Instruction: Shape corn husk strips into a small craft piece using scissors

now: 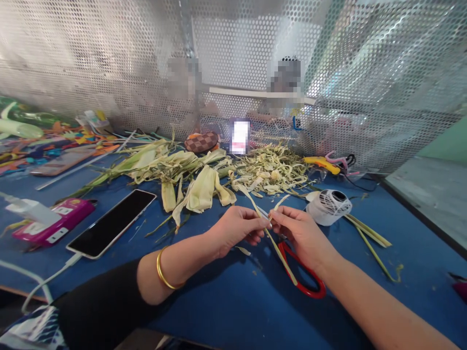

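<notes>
My left hand (237, 227) pinches a long pale-green strip of corn husk (281, 256) that slants down to the right. My right hand (301, 236) meets it at the fingertips, pinched on the same strip near a short pale end (280, 201). Under the right hand lie scissors with red handles (318, 293), partly hidden by the hand and strip. Behind the right hand stands a spool of white thread (321, 213). Whole husks (202, 189) are heaped beyond the left hand, and a pile of shredded husk (272, 167) lies behind both hands.
On the blue table (219, 301), a phone (113, 223) with a cable and a purple power strip (73, 214) lie left. Loose stalks (372, 233) are at right. A lit phone (240, 137) stands against the perforated metal screen (127, 58); people show behind it.
</notes>
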### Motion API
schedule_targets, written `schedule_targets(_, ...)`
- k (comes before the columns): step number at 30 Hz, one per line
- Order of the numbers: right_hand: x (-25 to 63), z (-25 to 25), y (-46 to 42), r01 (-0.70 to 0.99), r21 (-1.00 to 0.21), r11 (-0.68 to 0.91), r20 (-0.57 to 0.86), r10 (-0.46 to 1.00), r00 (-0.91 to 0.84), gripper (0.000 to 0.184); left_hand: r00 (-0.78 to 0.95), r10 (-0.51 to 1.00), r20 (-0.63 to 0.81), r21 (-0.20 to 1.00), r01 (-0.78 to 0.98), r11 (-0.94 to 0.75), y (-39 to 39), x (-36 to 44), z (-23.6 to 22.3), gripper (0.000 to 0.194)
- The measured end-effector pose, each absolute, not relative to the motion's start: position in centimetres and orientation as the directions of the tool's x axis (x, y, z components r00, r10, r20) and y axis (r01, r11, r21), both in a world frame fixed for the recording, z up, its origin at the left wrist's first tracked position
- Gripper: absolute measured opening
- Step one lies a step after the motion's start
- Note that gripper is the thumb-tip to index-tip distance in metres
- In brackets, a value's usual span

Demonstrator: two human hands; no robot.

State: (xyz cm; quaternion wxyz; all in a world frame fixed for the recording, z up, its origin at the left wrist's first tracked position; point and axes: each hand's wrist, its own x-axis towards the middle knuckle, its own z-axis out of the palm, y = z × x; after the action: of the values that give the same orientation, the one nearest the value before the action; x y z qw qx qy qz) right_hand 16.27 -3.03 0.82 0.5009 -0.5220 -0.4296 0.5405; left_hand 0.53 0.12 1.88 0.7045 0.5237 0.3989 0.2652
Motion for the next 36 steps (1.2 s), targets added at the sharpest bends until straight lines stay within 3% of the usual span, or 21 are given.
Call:
schedule_targets(4, 16.1, 0.3, -2.8, -0.019, -0.998, -0.058, -0.060, 0.990, 0.125, 0.036, 0.566, 0.772, -0.291, 0.950, 0.073, 0.305, 0.2, 0.6, 1.5, 0.023)
schedule_targets(7, 16.7, 0.6, -2.8, 0.292, -0.956, 0.025, 0.058, 0.993, 0.106, 0.040, 0.564, 0.768, -0.303, 0.948, 0.093, 0.305, 0.0, 0.6, 1.5, 0.016)
schedule_targets(10, 17.5, 1.5, -2.9, 0.647, -0.736, 0.198, 0.354, 0.928, 0.119, 0.043, 0.559, 0.764, -0.323, 0.945, 0.145, 0.293, -0.2, 0.7, 1.8, 0.016)
schedule_targets(12, 17.8, 2.0, -3.0, 0.727, -0.617, 0.302, 0.483, 0.874, 0.047, 0.032, 0.559, 0.766, -0.318, 0.948, 0.178, 0.264, -0.4, 0.7, 2.0, 0.016)
schedule_targets(14, 17.6, 2.3, -3.1, 0.702, -0.608, 0.371, 0.456, 0.887, -0.074, 0.019, 0.561, 0.767, -0.312, 0.950, 0.202, 0.239, -0.5, 0.8, 2.2, 0.015)
schedule_targets(17, 16.9, 2.2, -3.2, 0.611, -0.722, 0.324, 0.306, 0.942, -0.138, 0.015, 0.567, 0.754, -0.330, 0.942, 0.248, 0.226, -0.7, 0.9, 2.3, 0.013)
schedule_targets(20, 16.4, 1.7, -3.4, 0.522, -0.827, 0.210, 0.206, 0.976, -0.066, 0.017, 0.591, 0.740, -0.322, 0.944, 0.261, 0.202, -0.8, 1.0, 2.1, 0.014)
schedule_targets(23, 16.2, 1.0, -3.4, 0.493, -0.848, 0.194, 0.244, 0.969, 0.039, 0.017, 0.625, 0.717, -0.309, 0.950, 0.235, 0.205, -0.9, 0.9, 1.8, 0.013)
schedule_targets(27, 16.4, 0.5, -2.9, 0.562, -0.782, 0.269, 0.361, 0.931, 0.057, 0.017, 0.634, 0.696, -0.338, 0.941, 0.204, 0.271, -0.7, 0.9, 1.4, 0.014)
schedule_targets(32, 17.9, 2.3, -2.9, 0.723, -0.603, 0.337, 0.516, 0.856, 0.032, 0.019, 0.559, 0.749, -0.355, 0.916, 0.047, 0.399, -0.2, 0.8, 1.4, 0.028)
schedule_targets(36, 18.2, 3.5, -3.7, 0.798, -0.556, 0.230, 0.303, 0.951, -0.063, 0.028, 0.479, 0.804, -0.353, 0.898, -0.068, 0.435, 0.4, 0.6, 1.7, 0.027)
